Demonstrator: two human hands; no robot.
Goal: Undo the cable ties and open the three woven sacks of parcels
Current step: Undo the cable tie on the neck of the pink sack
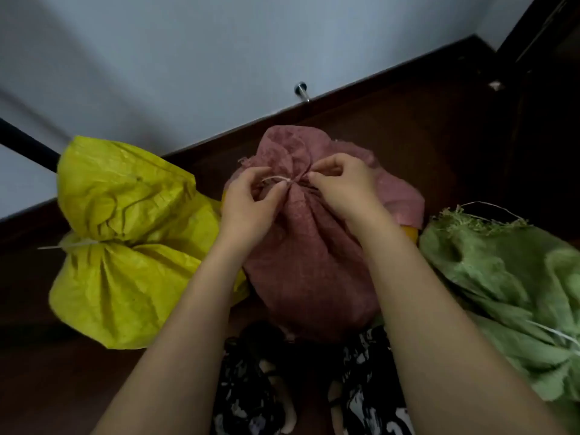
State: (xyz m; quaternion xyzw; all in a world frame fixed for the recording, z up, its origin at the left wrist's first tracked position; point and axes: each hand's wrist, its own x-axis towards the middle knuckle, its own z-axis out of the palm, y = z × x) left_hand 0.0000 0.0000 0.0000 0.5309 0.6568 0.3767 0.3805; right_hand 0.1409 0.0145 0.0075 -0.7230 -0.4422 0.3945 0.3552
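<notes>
Item one, at nine o'clock: yellow sack (125, 240), woven, lying on the dark floor (408, 127) against the pale wall (188, 58); neck cinched by a pale cable tie (75, 244) whose tail points toward the left edge; tie intact, sack closed. Item two, at centre: red sack (310, 262), neck gathered at twelve o'clock of its body and bound by a thin pale tie (277, 179). Left hand (248, 202) sits at the nine o'clock side of the knot, thumb and fingers curled in and pinching the tie; right hand (342, 183) sits at the three o'clock side, fingertips pinching the gathered neck just beside the tie. Whether the tie has begun to loosen cannot be told; the neck is still bunched shut. Item three, at four o'clock: green sack (508, 277), frayed mouth edge uppermost, a pale tie (561, 335) visible round its lower gather near the right edge; closed as far as shown. Judged status: none of the three sacks open; work in hand on the red one, yellow and green outstanding. Also present: black-and-white patterned clothing (251, 387) at six o'clock.
</notes>
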